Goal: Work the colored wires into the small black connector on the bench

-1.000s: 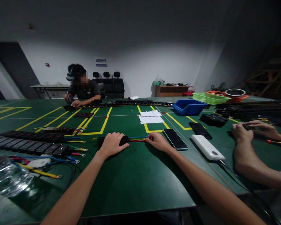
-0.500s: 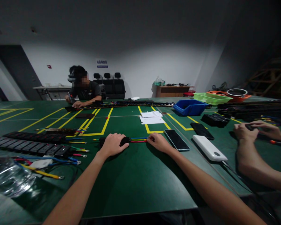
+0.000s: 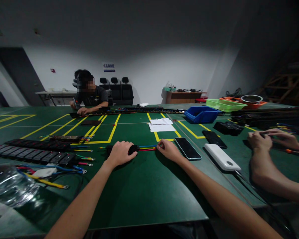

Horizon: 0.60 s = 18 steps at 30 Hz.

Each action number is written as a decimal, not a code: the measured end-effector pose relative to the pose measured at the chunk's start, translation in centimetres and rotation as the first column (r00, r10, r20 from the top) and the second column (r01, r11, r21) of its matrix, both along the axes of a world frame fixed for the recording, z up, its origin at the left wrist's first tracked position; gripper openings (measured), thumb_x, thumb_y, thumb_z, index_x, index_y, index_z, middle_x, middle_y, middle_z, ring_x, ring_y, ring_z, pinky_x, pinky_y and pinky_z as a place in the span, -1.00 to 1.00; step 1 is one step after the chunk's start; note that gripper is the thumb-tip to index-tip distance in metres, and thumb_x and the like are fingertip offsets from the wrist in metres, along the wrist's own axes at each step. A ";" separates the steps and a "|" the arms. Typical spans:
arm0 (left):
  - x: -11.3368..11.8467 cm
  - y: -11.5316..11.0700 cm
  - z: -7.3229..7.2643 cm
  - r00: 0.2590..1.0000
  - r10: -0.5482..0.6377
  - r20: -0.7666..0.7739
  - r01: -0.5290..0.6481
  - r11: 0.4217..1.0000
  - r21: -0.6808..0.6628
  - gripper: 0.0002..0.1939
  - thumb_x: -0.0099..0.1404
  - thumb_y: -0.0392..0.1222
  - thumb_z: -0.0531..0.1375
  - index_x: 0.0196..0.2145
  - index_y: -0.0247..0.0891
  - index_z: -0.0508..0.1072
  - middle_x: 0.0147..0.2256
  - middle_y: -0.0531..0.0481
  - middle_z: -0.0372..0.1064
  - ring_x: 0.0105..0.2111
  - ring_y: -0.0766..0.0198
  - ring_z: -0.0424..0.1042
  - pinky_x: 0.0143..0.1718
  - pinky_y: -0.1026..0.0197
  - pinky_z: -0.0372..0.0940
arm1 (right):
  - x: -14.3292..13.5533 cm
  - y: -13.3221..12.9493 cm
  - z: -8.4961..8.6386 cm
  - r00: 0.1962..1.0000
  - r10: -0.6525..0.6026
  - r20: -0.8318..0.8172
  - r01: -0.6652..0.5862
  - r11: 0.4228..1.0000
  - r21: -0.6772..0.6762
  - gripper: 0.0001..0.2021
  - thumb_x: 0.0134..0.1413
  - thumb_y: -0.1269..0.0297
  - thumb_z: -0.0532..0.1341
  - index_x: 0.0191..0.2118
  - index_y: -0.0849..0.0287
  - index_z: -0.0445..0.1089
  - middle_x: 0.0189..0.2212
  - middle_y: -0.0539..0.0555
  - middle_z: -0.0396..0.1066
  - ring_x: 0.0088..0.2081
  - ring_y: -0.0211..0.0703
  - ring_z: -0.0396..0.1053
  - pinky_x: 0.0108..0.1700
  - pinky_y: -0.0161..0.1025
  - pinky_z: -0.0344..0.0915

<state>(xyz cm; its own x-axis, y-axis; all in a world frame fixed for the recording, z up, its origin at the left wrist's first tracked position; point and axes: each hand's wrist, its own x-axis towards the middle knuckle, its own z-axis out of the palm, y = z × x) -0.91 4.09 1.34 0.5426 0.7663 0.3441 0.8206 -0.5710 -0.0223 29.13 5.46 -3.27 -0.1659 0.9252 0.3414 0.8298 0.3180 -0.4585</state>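
In the head view, my left hand [image 3: 121, 153] is wrapped over a black block [image 3: 134, 150] on the green table, its thumb toward the block's right end. Most of the block is hidden under the palm. Blue, yellow and red wires [image 3: 146, 148] run from that end to my right hand [image 3: 168, 150]. There my fingertips are pinched around the wire ends, whose tips cannot be seen. A thin green and yellow wire [image 3: 102, 148] pokes out left of the block. Just beyond my right hand lies a phone [image 3: 188, 148].
Left are rows of black modules [image 3: 37, 155] with lugged wires and a clear plastic container [image 3: 11, 186]. White papers [image 3: 160, 124], a blue bin [image 3: 201, 114], a dark phone [image 3: 214, 139] and a power bank [image 3: 221, 157] lie ahead and right. Co-workers' hands [image 3: 260, 141] work at right and across [image 3: 83, 111].
My right fingers have shifted slightly at the wire ends, and the yellow wire shows less apart from the blue one. My left hand stays on the black block.
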 end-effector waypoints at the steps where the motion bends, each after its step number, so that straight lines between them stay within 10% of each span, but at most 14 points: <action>1: 0.0 0.0 0.0 1.000 -0.002 0.004 0.002 1.000 -0.001 -0.53 0.36 0.20 0.08 -0.08 -0.22 0.51 -0.17 -0.12 0.53 -0.17 0.04 0.46 -0.15 0.01 0.26 | 0.0 0.0 0.0 1.000 -0.017 0.003 0.017 1.000 0.006 -0.87 0.23 0.20 0.22 -0.26 0.15 0.41 -0.36 0.05 0.45 -0.35 -0.20 0.34 -0.37 -0.30 0.07; 18: 0.0 0.1 0.0 1.000 -0.004 -0.003 0.004 1.000 -0.008 -0.49 0.38 0.22 0.03 -0.07 -0.23 0.51 -0.16 -0.14 0.53 -0.19 0.04 0.45 -0.16 0.01 0.25 | 0.3 1.0 -0.7 0.999 0.008 -0.047 -0.004 0.996 0.090 -0.81 0.26 0.22 0.18 -0.35 0.16 0.44 -0.39 0.07 0.46 -0.34 -0.17 0.35 -0.30 -0.27 0.16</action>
<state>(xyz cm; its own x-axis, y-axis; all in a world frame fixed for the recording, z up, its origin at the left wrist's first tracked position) -0.89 4.15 1.32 0.5466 0.7668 0.3364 0.8182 -0.5746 -0.0198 29.43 6.42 -3.96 -0.1534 0.8893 0.4308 0.8060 0.3648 -0.4661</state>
